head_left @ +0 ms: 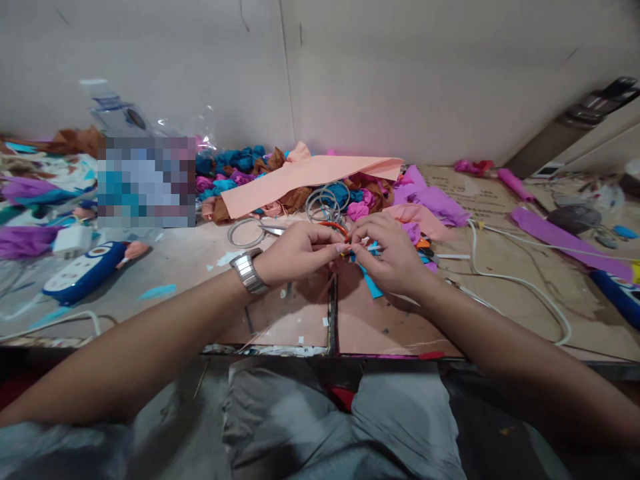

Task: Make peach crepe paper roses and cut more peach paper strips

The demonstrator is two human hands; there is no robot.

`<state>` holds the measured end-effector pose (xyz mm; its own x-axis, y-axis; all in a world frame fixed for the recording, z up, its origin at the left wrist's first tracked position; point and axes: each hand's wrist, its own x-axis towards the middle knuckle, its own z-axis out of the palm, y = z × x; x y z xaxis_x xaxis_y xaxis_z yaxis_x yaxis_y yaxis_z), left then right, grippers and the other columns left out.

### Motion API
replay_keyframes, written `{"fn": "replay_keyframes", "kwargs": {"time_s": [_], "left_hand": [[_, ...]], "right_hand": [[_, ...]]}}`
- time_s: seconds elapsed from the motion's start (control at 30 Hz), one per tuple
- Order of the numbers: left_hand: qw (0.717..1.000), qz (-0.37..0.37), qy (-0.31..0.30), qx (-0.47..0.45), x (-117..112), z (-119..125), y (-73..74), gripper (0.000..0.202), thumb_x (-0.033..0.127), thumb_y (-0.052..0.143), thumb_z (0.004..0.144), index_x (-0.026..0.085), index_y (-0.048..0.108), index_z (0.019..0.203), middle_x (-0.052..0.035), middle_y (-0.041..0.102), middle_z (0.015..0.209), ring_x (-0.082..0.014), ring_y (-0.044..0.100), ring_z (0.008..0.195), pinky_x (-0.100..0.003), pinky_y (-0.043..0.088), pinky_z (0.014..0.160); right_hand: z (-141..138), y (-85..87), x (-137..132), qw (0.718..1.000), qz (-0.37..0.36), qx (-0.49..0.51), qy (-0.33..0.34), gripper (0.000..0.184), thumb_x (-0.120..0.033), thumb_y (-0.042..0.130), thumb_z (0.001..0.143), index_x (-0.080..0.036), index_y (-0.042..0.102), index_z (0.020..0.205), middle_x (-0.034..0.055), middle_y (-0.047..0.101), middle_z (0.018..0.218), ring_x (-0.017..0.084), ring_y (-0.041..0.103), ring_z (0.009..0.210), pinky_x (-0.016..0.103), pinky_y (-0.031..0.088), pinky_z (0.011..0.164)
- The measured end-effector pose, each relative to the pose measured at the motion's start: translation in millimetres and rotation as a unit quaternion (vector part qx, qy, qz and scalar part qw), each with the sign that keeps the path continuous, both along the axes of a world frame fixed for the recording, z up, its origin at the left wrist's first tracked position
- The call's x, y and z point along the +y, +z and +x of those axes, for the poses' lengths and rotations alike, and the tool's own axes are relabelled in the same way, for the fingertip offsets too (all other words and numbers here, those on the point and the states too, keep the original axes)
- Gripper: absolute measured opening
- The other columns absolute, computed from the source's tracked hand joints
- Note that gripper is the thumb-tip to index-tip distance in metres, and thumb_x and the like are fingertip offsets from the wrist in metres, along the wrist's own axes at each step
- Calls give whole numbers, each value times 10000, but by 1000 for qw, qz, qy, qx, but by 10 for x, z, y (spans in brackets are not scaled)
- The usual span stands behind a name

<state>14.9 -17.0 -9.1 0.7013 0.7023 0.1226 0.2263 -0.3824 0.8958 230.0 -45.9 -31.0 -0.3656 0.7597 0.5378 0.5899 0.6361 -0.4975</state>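
Observation:
Above the front middle of the table, my left hand [305,252] and my right hand [387,257] meet fingertip to fingertip. Both are closed in a pinch; what lies between the fingers is too small and covered to name. A metal-banded watch [250,271] circles my left wrist. Just behind the left hand lie scissors, with a pointed blade [273,230] on one side and an orange handle [337,229] on the other. Blue paper strips [371,283] lie under my right hand. Wire rings [325,203] and a roll-like ring [245,233] rest behind the hands.
A long peach crepe paper sheet [310,180] lies over a heap of coloured paper twists [240,160]. Purple paper [435,200] and a white cable [530,283] are on the cardboard at right. A blue power strip [85,273] sits left; a dark flask [570,127] stands far right.

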Motion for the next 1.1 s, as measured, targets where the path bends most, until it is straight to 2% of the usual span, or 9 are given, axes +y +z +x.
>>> {"fn": "replay_keyframes", "kwargs": {"time_s": [0.1,0.27,0.43,0.77,0.93,1.1], "left_hand": [[998,-70,7,1,5,13,2,376,480,637,926,120,720,855,-77,745,729,-172,715,640,-235,562,565],[997,-78,10,7,16,18,-12,387,498,642,922,125,718,849,-80,756,737,-176,731,640,-245,594,578],[994,-110,7,17,6,16,4,388,500,642,921,133,707,811,-63,740,701,-178,727,628,-244,589,560],[987,-160,-1,4,20,4,-9,392,517,707,878,127,704,845,-81,765,761,-161,737,626,-232,602,560],[975,-221,19,2,36,7,-26,410,519,750,844,111,711,858,-98,768,796,-145,735,639,-198,578,546],[963,-270,13,9,23,10,-14,458,553,763,816,100,713,864,-89,766,804,-134,727,643,-199,587,571]], "right_hand": [[5,7,-2,1000,-8,0,-5,77,-256,612,920,-234,623,848,52,718,1007,248,608,1019,444,396,933],[9,6,1,1000,-8,-4,-8,106,-304,651,920,-234,656,841,45,737,994,235,642,985,429,409,909],[4,17,-1,1000,7,7,-12,125,-284,674,900,-230,649,791,33,740,934,222,658,937,418,417,883],[-1,-1,-8,999,4,-20,-26,99,-310,677,915,-247,733,864,27,763,899,231,646,916,439,379,895],[0,-11,-7,999,11,-35,-36,92,-320,689,919,-254,753,911,18,764,863,235,623,913,441,355,908],[13,-22,-3,998,28,-52,-30,80,-303,686,925,-251,746,929,13,762,873,229,612,919,432,338,915]]}}
